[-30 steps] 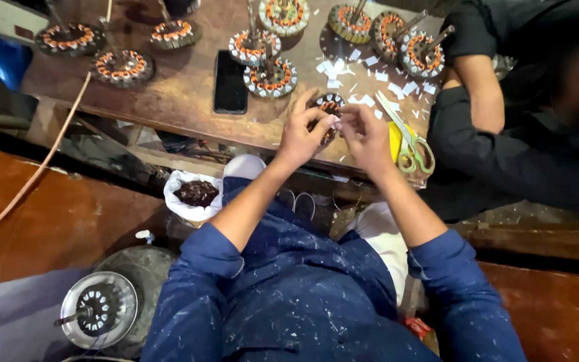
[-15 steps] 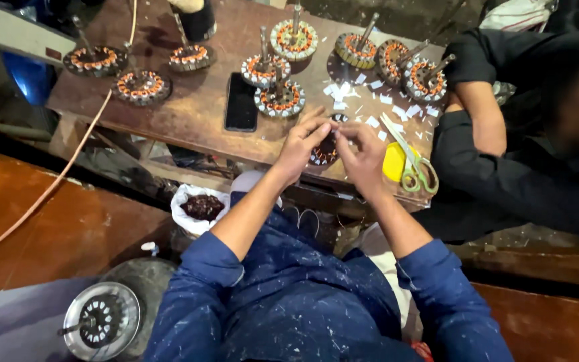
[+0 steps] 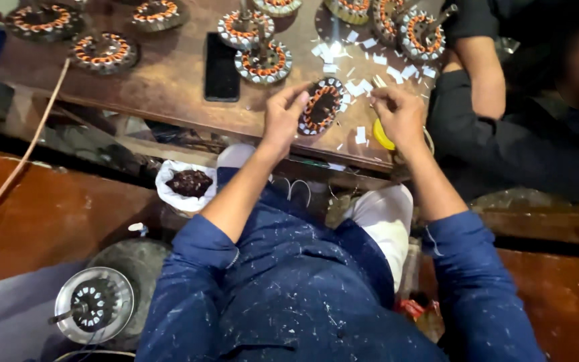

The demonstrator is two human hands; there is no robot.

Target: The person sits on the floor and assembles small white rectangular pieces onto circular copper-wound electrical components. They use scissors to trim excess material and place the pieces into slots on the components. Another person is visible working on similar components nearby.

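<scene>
The wooden worktop runs across the top of the view, its near edge just beyond the person's knees. On it, close to that edge, a stator stands tilted between the two hands. The left hand touches its left rim, fingers curled and pinched onto the ring. The right hand sits just to the right of the stator, apart from it, fingertips pressed together; what they pinch is too small to tell.

Bare wood lies open to the left of the left hand, between the near edge and a black phone. To the right the room is tight: a co-worker's arm in a dark sleeve rests by the right hand, and a yellow thing peeks from under that hand. Farther back the worktop is crowded with more stators, and white paper slips are scattered around the held one.

The stator is a round, toothed metal ring wound with copper-orange coils, white insulation showing at its outer edge, its centre dark and hollow.

Below the worktop, a white bag holds dark bits.
</scene>
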